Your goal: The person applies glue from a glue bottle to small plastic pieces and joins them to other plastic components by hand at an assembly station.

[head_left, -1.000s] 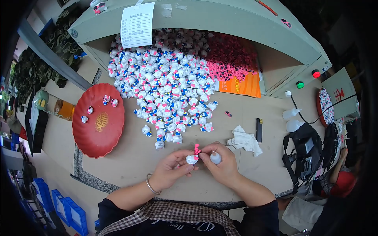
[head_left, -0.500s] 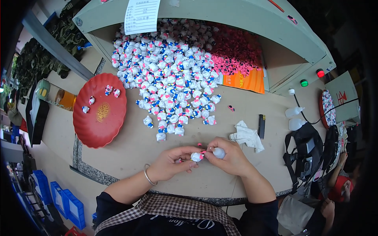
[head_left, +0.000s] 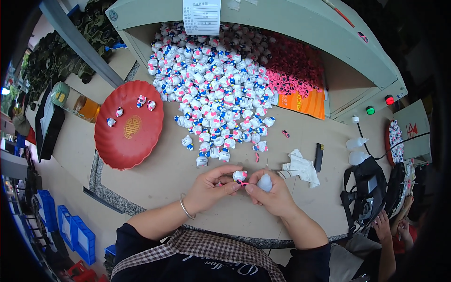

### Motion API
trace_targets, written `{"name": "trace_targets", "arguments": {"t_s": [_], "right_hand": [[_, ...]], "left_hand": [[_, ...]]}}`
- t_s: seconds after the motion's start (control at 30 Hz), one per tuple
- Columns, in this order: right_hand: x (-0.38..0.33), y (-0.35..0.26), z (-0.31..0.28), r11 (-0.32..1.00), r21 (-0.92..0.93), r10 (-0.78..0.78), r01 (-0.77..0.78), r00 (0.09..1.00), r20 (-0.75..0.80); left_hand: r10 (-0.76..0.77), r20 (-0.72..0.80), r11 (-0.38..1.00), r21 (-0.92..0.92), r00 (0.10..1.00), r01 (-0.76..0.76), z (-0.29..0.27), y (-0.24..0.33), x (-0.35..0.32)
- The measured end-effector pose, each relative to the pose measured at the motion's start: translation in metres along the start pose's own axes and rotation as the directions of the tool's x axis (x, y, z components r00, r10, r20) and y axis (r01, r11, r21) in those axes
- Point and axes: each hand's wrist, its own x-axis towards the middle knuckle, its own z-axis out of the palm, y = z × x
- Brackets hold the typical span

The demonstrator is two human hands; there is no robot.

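My left hand (head_left: 210,188) is closed, holding a small white toy figurine (head_left: 239,176) with pink details between thumb and fingers. Against the figurine's near side lies a tiny pair of pink sunglasses (head_left: 242,184) with dark lenses, touched by the fingertips of my right hand (head_left: 274,193). That hand is wrapped round a small translucent squeeze bottle (head_left: 265,183), whose thin needle tip points away from me. Another small pink piece (head_left: 257,157) lies on the table just beyond my hands.
A large pile of similar figurines (head_left: 211,94) spreads from under the grey-green shelf (head_left: 300,28). Pink sunglasses (head_left: 296,80) are heaped right of it. At left stands a red scalloped bowl (head_left: 112,150) with several figurines. A white cloth (head_left: 300,168), black lighter-like stick (head_left: 319,157) and bag (head_left: 369,183) lie right.
The whole view has shifted a little. The sunglasses have come to the figurine's near side, and the figurine has turned. My right hand has lowered slightly, and the bottle's needle now shows plainly.
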Motion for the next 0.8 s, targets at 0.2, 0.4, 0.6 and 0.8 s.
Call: {"name": "trace_targets", "arguments": {"t_s": [0.2, 0.4, 0.6, 0.8], "right_hand": [[0.004, 0.008, 0.003, 0.997, -0.049, 0.055, -0.058, 0.997, -0.057], [0.01, 0.012, 0.011, 0.999, -0.023, 0.036, -0.04, 0.988, -0.151], [0.008, 0.015, 0.011, 0.996, -0.029, -0.084, 0.081, 0.988, -0.132], [0.009, 0.021, 0.006, 0.996, 0.074, -0.041, 0.048, 0.994, -0.101]], "left_hand": [[0.03, 0.01, 0.993, 0.118, 0.999, -0.031, -0.002, 0.0, -0.002], [-0.087, -0.066, 0.99, 0.108, 0.994, 0.093, -0.001, 0.005, 0.001], [-0.042, -0.063, 0.996, 0.081, 0.997, 0.048, 0.0, 0.003, 0.002], [0.0, -0.052, 0.994, 0.106, 0.999, 0.005, 0.0, -0.002, 0.0]]}}
